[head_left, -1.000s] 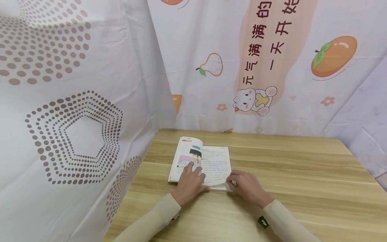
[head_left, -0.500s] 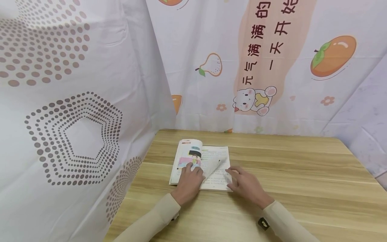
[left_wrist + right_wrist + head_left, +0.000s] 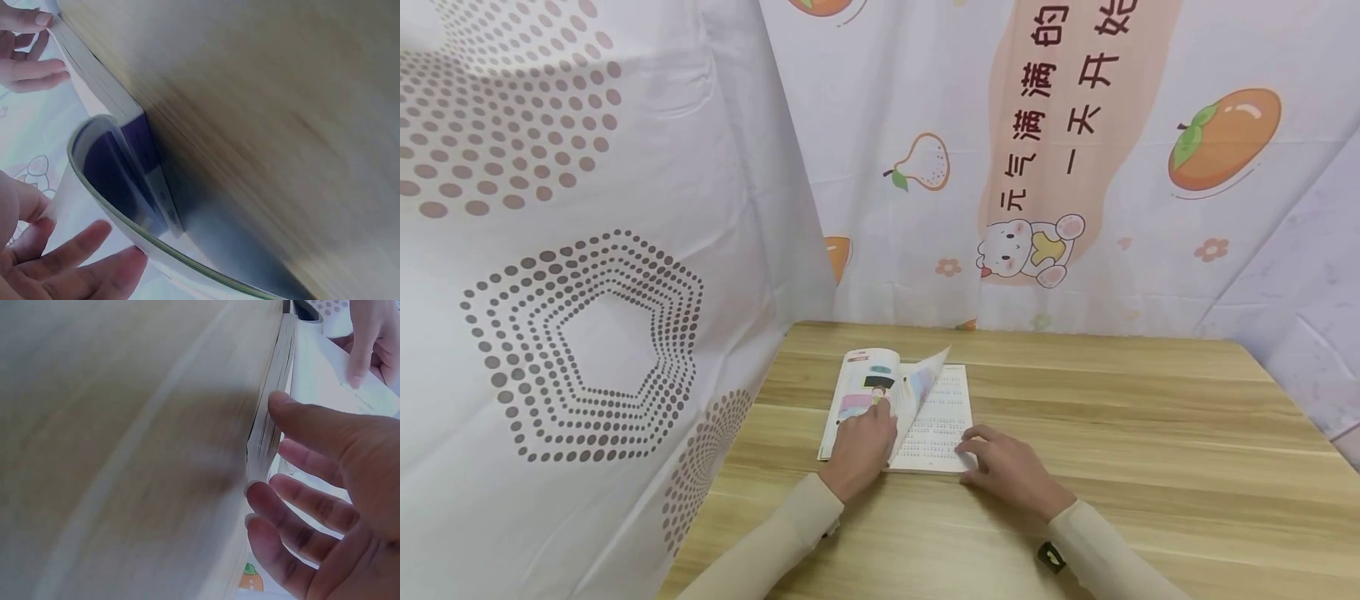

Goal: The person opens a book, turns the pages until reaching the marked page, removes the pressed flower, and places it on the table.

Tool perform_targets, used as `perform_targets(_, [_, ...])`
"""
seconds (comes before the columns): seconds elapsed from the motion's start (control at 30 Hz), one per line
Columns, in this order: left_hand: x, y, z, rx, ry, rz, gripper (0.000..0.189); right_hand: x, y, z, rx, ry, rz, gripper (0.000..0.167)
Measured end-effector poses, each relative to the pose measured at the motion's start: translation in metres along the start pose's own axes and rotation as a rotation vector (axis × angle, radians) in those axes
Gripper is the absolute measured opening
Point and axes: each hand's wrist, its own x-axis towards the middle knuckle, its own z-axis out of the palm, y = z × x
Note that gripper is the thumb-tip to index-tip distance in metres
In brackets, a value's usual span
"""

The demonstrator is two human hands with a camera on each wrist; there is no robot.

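Wood-grain desk [image 3: 1120, 433] bears an open book [image 3: 942, 429]; its raised leaf [image 3: 908, 406] should handle light, floppy, creasable, best pinched by the outer edge; left hand [image 3: 861, 448] rests fingers-loose on the pages, right hand [image 3: 1011, 472] loosely parted at the near corner.

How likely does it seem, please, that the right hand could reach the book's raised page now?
Probably yes: the right hand is at the near right corner of the book, nothing visible blocks its way to the raised page, with the left hand beyond it.
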Motion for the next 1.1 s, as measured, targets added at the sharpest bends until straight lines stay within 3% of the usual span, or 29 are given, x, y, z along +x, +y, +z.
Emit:
perform_targets(0.17, [-0.001,-0.006,-0.001,-0.059,0.000,0.001,0.009,0.002,0.001,-0.001,-0.001,-0.022,0.015,0.030])
perform_targets(0.33, [-0.003,-0.009,0.001,-0.086,-0.071,0.002,0.049,0.002,0.001,-0.003,0.015,-0.027,0.012,0.027])
perform_targets(0.43, [-0.005,-0.011,0.001,-0.069,-0.111,0.009,0.060,0.003,0.002,-0.004,0.025,-0.026,0.002,0.025])
perform_targets(0.63, [-0.008,-0.014,-0.001,-0.002,-0.134,0.093,0.032,0.004,0.004,-0.005,0.030,-0.029,-0.008,0.021])
perform_targets(0.77, [-0.006,-0.013,-0.003,-0.020,-0.156,0.110,0.014,0.004,0.004,-0.006,0.034,-0.039,-0.008,0.020])
perform_targets(0.93, [-0.006,-0.010,-0.004,-0.021,-0.158,0.120,0.020,0.005,0.005,-0.006,0.034,-0.061,-0.003,0.020])
perform_targets(1.1, [-0.006,-0.008,-0.005,-0.041,-0.189,0.200,0.033,0.006,0.005,-0.006,0.043,-0.063,0.007,0.019])
